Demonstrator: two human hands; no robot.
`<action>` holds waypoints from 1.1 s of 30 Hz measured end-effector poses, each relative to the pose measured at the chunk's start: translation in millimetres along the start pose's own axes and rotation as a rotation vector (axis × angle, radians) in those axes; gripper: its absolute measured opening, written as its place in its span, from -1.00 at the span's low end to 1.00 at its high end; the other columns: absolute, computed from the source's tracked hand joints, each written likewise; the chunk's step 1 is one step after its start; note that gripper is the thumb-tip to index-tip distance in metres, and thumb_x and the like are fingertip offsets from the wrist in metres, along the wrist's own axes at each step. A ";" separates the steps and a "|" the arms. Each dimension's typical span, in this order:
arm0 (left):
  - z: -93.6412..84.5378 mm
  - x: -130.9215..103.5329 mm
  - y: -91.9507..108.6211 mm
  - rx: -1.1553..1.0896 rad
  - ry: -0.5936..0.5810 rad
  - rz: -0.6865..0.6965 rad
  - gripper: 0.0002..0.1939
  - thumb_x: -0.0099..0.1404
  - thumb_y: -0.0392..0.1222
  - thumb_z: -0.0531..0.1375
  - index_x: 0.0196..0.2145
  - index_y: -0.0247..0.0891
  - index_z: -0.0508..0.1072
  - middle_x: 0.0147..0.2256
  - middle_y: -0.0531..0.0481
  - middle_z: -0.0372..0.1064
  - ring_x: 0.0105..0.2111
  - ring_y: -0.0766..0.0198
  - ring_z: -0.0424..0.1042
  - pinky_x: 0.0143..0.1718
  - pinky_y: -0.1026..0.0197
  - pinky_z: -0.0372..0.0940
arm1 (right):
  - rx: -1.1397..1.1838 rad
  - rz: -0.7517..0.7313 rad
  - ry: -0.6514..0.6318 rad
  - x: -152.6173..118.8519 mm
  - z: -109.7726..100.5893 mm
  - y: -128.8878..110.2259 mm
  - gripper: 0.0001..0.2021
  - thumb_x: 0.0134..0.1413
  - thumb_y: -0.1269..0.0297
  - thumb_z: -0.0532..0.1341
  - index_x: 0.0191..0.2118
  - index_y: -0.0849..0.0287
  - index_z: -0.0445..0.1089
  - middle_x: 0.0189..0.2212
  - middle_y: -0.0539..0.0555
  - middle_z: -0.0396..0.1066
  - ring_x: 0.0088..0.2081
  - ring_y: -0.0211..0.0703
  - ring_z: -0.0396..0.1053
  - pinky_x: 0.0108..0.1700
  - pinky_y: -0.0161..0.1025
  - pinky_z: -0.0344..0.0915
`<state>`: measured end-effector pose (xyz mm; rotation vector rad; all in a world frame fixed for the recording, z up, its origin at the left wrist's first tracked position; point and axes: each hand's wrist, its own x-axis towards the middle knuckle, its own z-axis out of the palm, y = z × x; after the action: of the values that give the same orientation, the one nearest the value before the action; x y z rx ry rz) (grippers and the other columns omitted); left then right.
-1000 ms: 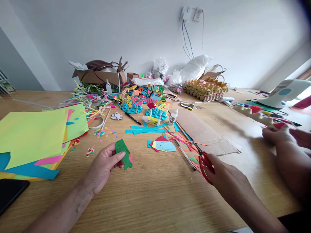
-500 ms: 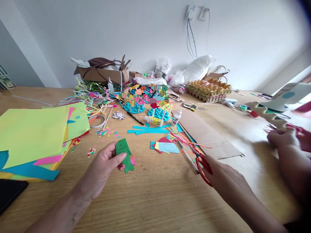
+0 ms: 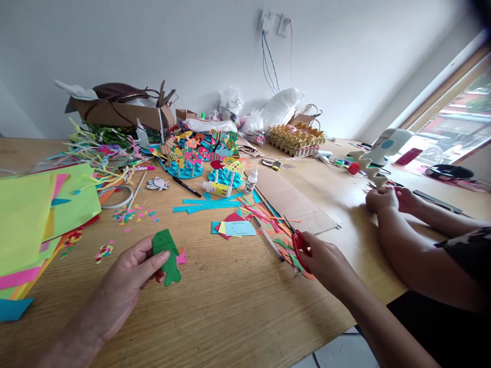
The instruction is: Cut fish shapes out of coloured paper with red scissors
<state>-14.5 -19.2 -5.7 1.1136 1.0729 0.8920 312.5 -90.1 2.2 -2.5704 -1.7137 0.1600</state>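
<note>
Between the thumb and fingers of my left hand (image 3: 134, 266) is a green paper fish (image 3: 164, 255), held above the table, with a pink paper piece (image 3: 181, 257) showing behind its edge. My right hand (image 3: 326, 258) grips red-handled scissors (image 3: 300, 248), their blades pointing away over paper scraps. A pen (image 3: 269, 240) lies just left of the scissors. Beyond it rests a small stack of cut papers with a light blue piece (image 3: 240, 228) on top. Blue paper strips (image 3: 207, 204) lie farther back, near a yellow glue bottle (image 3: 217, 188) and an upright white glue bottle (image 3: 251, 181).
Coloured sheets (image 3: 23, 204) are piled at the left. A cardboard sheet (image 3: 287, 199) lies right of centre. Colourful paper fish (image 3: 195, 151) stand on blue bases at the back, near egg cartons (image 3: 295, 138). At the right, another person's hands (image 3: 383, 202) hold a carton piece (image 3: 368, 166).
The view has turned to the right, bringing the window and more of the other person's arms into sight. Both my hands keep hold of the fish and the scissors.
</note>
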 end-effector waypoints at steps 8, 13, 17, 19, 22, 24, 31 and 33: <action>-0.2 -1.5 1.6 -0.027 -0.001 -0.037 -0.86 -0.04 -0.13 0.32 -0.49 -0.19 0.50 -0.52 0.08 0.42 -0.50 0.31 0.30 -0.53 0.36 0.23 | 0.100 -0.022 0.069 -2.1 -3.8 4.6 -0.93 -0.05 0.35 0.03 -0.49 0.11 0.11 -0.62 -0.03 0.26 -0.55 -0.21 0.20 -0.50 -0.35 0.02; -0.9 -1.8 1.2 -0.014 -0.001 -0.038 -0.84 -0.05 -0.11 0.33 -0.48 -0.19 0.49 -0.50 0.08 0.43 -0.49 0.30 0.30 -0.52 0.37 0.23 | 0.172 -0.004 0.123 -0.1 1.1 5.8 -0.88 -0.04 0.33 0.04 -0.53 0.10 0.08 -0.63 -0.02 0.28 -0.55 -0.21 0.23 -0.53 -0.34 0.03; -4.2 1.1 -3.3 0.004 -0.002 -0.051 -0.79 -0.04 -0.08 0.32 -0.43 -0.20 0.46 -0.49 0.08 0.40 -0.48 0.30 0.28 -0.51 0.34 0.22 | 0.337 0.027 0.077 2.5 5.8 9.5 -0.96 -0.08 0.33 0.06 -0.45 0.13 0.23 -0.55 0.00 0.39 -0.51 -0.19 0.31 -0.50 -0.35 0.13; -5.9 2.4 -5.6 0.014 0.001 -0.066 -0.77 -0.01 -0.05 0.30 -0.40 -0.20 0.44 -0.47 0.10 0.39 -0.47 0.30 0.27 -0.50 0.34 0.22 | 0.448 0.035 0.058 4.8 8.8 12.7 -0.92 -0.13 0.37 0.09 -0.42 0.13 0.27 -0.50 0.01 0.43 -0.49 -0.19 0.35 -0.49 -0.35 0.18; -7.4 3.4 -7.4 0.029 -0.015 -0.075 -0.75 0.01 -0.02 0.28 -0.39 -0.20 0.43 -0.47 0.11 0.36 -0.44 0.31 0.26 -0.46 0.34 0.23 | 0.597 0.060 0.060 8.0 12.9 16.5 -0.88 -0.20 0.45 0.07 -0.43 0.14 0.26 -0.47 0.01 0.46 -0.49 -0.21 0.39 -0.48 -0.36 0.22; -7.8 3.7 -7.6 0.023 -0.017 -0.077 -0.73 0.00 -0.02 0.29 -0.35 -0.19 0.42 -0.46 0.12 0.36 -0.43 0.31 0.26 -0.45 0.34 0.23 | 0.668 0.091 0.052 8.8 14.2 17.0 -0.88 -0.20 0.46 0.06 -0.43 0.14 0.24 -0.48 0.02 0.47 -0.48 -0.20 0.41 -0.47 -0.35 0.25; -7.9 3.5 -8.0 -0.004 0.011 -0.100 -0.68 -0.01 -0.05 0.30 -0.28 -0.18 0.41 -0.41 0.12 0.38 -0.42 0.31 0.27 -0.43 0.33 0.23 | 0.649 0.116 0.060 5.1 10.2 13.4 -0.91 -0.07 0.26 0.14 -0.45 0.15 0.23 -0.58 0.01 0.43 -0.52 -0.16 0.40 -0.50 -0.31 0.23; -7.4 2.9 -7.6 0.001 0.003 -0.104 -0.70 0.01 -0.06 0.29 -0.30 -0.20 0.41 -0.41 0.11 0.39 -0.41 0.32 0.27 -0.43 0.33 0.23 | 0.633 0.100 0.050 5.2 8.1 14.2 -0.89 -0.06 0.23 0.13 -0.45 0.15 0.24 -0.58 0.00 0.42 -0.54 -0.18 0.38 -0.51 -0.32 0.21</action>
<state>-20.7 -16.3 -14.4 1.0476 1.1235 0.8107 326.6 -90.9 -7.6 -2.1566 -1.2467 0.5380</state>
